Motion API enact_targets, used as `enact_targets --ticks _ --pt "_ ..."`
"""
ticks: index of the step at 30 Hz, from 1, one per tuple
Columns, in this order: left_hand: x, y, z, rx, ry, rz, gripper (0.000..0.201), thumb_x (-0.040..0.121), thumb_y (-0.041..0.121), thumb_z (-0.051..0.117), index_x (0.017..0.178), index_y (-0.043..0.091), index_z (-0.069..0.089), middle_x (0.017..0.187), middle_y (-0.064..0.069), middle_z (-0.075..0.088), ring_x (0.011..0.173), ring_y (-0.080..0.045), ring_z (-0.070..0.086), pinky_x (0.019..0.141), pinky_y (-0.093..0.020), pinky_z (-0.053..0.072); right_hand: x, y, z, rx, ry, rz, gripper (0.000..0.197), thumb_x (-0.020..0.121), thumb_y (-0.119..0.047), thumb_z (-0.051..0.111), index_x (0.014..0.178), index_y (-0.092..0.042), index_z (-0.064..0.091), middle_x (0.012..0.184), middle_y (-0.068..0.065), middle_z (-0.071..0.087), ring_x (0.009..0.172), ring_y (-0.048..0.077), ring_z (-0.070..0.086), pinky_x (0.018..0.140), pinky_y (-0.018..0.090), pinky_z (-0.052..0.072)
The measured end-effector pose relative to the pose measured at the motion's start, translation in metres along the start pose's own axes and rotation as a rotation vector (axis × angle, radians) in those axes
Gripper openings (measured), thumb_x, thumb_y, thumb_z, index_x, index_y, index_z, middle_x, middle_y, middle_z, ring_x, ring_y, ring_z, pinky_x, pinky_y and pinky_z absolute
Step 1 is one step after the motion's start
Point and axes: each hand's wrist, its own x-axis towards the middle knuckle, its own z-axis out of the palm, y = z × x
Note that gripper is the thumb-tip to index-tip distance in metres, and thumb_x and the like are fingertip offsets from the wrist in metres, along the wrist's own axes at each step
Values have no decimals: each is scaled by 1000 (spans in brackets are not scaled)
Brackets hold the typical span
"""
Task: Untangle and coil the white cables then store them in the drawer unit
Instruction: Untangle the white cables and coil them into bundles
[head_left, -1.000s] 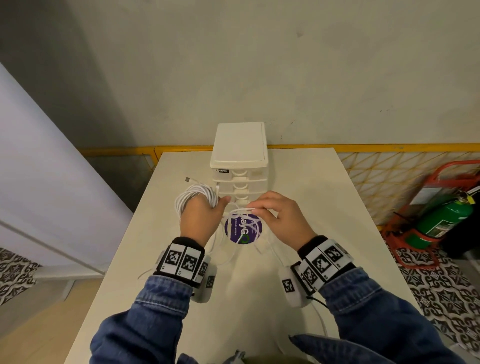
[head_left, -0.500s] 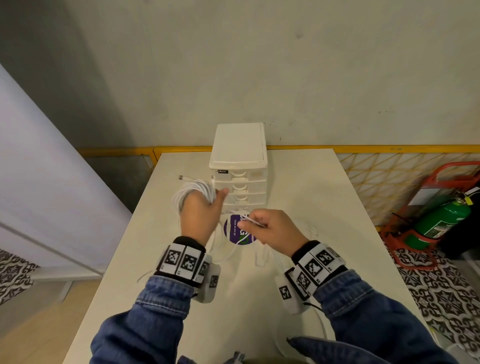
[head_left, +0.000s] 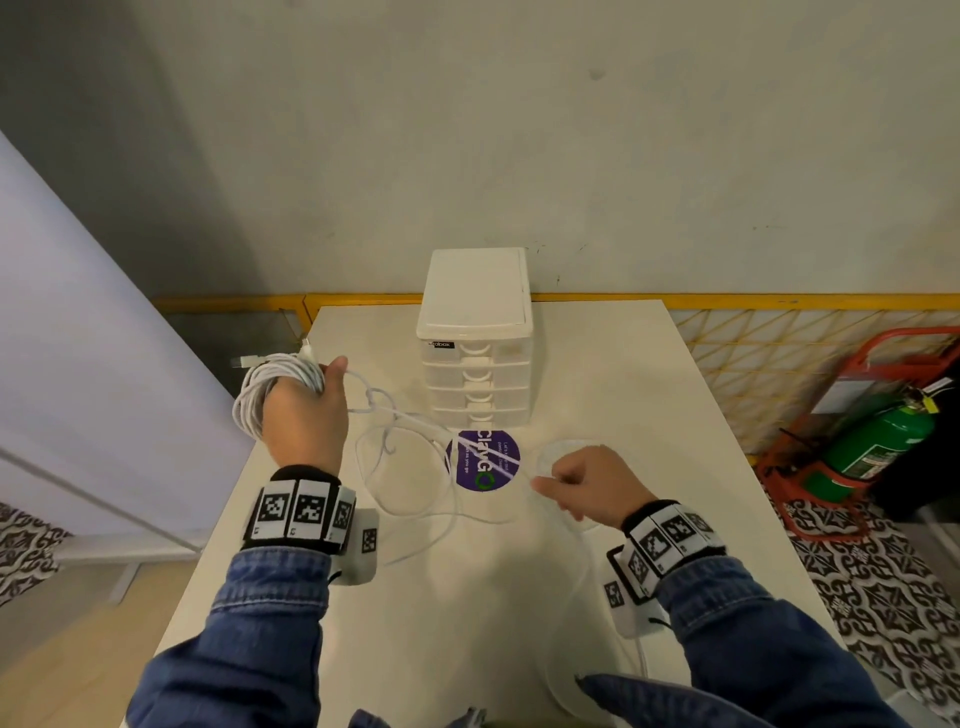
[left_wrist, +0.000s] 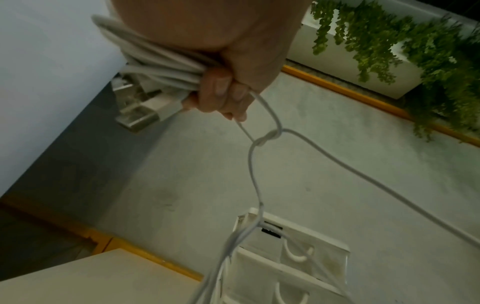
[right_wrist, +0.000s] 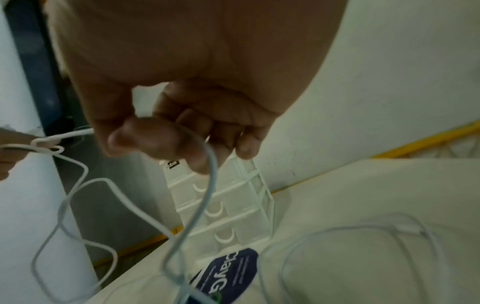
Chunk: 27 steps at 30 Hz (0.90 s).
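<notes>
The left hand (head_left: 304, 415) was closed around a thick bundle of coiled white cable (head_left: 270, 384), lifted over the table's left edge at about nine o'clock from the drawer unit. In the left wrist view its fingers (left_wrist: 221, 90) curled tight over the loops (left_wrist: 155, 67), and two plug ends (left_wrist: 141, 111) stuck out just beside the fingertips. A loose strand (left_wrist: 262, 139) ran out of that grip and carried a small twisted knot close below the hand.

The right hand (head_left: 592, 486) sat low over the table at about five o'clock from the drawer unit, its thumb and forefinger pinching a thin stretch of the same white cord; the other fingers were curled in. The right wrist view showed the cord (right_wrist: 210, 170) bent over the fingertips (right_wrist: 166, 142) and dropping toward the table.

Between the two hands the slack cable (head_left: 410, 483) lay in untidy loops on the white table (head_left: 623, 374), crossing a round purple sticker (head_left: 483, 460) at six o'clock from the drawer unit. Another faint loop of cable (head_left: 566, 448) lay just beyond the right hand.

The white drawer unit (head_left: 475, 332) stood at the table's far middle, with all its drawers pushed in. A green fire extinguisher (head_left: 878, 441) in a red stand stood on the patterned floor at three o'clock, well apart from the table.
</notes>
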Motion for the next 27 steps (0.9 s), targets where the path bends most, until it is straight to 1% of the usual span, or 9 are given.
enact_targets --ticks 3,6,8,10,13,18,20,23,27 --pt "1 0 -2 -7 35 -10 38 89 44 60 77 8 53 73 -9 55 69 -23 53 62 -32 39 -8 -3 4 164 -173 194 61 89 -59 42 60 -14 70 44 -1 58 42 7 51 63 24 42" --pt "-4 2 -2 -17 38 2 40 89 43 60 76 6 54 71 -10 54 68 -24 53 61 -32 39 -10 -3 7 49 -332 372 72 95 -58 19 96 -11 72 67 6 72 51 8 58 76 29 48" --pt "-8 5 -2 -38 33 25 39 89 41 61 75 5 54 70 -10 53 67 -24 52 61 -32 40 -7 1 7 -62 -313 412 57 98 -47 26 122 -6 58 80 9 73 63 16 66 88 34 49" --pt "-11 9 -2 -40 23 44 39 89 40 61 72 6 52 67 -9 52 64 -23 51 60 -31 39 -4 6 4 -94 -206 448 59 97 -34 38 148 -15 15 102 13 69 63 17 67 80 32 53" --pt "-15 14 0 -108 -48 42 38 88 35 65 62 14 48 56 -2 47 52 -17 46 52 -26 36 3 11 -3 -125 -53 461 86 91 -33 53 147 -26 -12 108 13 66 75 23 66 76 37 56" --pt "-29 30 8 -314 -250 55 30 88 30 65 61 19 55 57 -9 57 49 -11 53 54 -24 44 10 -5 -13 -111 160 269 64 83 -29 65 140 -21 36 111 5 61 93 20 59 88 32 46" --pt "-35 38 10 -365 -318 92 25 88 28 65 65 21 58 55 -4 55 45 -3 50 51 -18 44 16 -20 -10 -171 269 62 73 79 -29 69 142 -25 31 118 3 54 104 18 50 93 33 42" --pt "-43 46 12 -420 -404 122 19 88 28 65 70 21 60 55 -4 53 48 -9 48 55 -28 46 25 -38 -3 -241 269 -152 76 82 -24 67 145 -26 25 136 2 44 124 19 38 105 36 33" --pt "-39 49 5 -461 -314 90 22 88 26 65 68 21 57 57 0 54 46 -2 50 53 -24 47 26 -25 13 -174 128 -137 21 85 -20 58 104 -25 65 85 -3 68 85 17 58 89 37 46"
